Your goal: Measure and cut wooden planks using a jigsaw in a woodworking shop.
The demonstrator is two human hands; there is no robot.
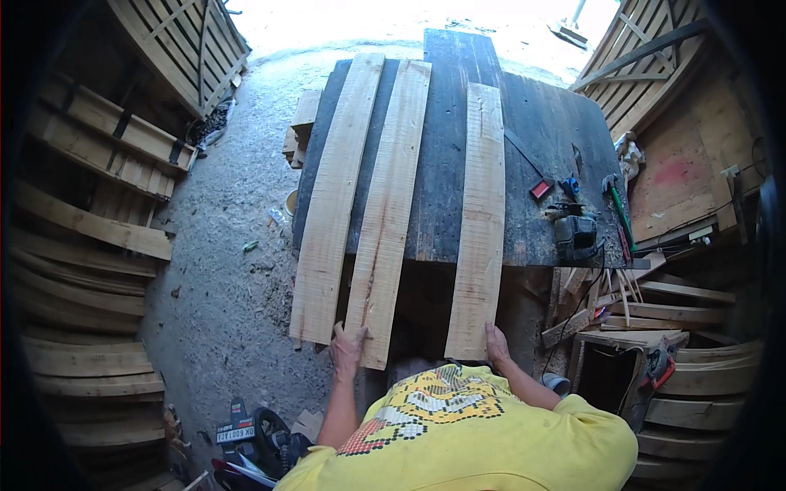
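Observation:
Three long pale rough-sawn boards lie lengthwise on a dark, worn worktop (pixel 539 114), their near ends jutting past its front edge: the left board (pixel 334 196), the middle board (pixel 389 204) and the right board (pixel 481 213), with a wider gap before the right one. My left hand (pixel 350 345) grips the near end of the middle board, close beside the left board's end. My right hand (pixel 497 344) holds the right board's near end at its outer edge. The yellow shirt on my body fills the lower middle.
Tools lie on the worktop's right: a red-and-black square (pixel 540 188), a blue tool (pixel 569 186), a green-handled tool (pixel 618 209), a black power tool (pixel 575 237). Stacked timber (pixel 90 360) lines the left, scrap wood (pixel 679 311) the right. A parked motorbike (pixel 266 434) stands lower left.

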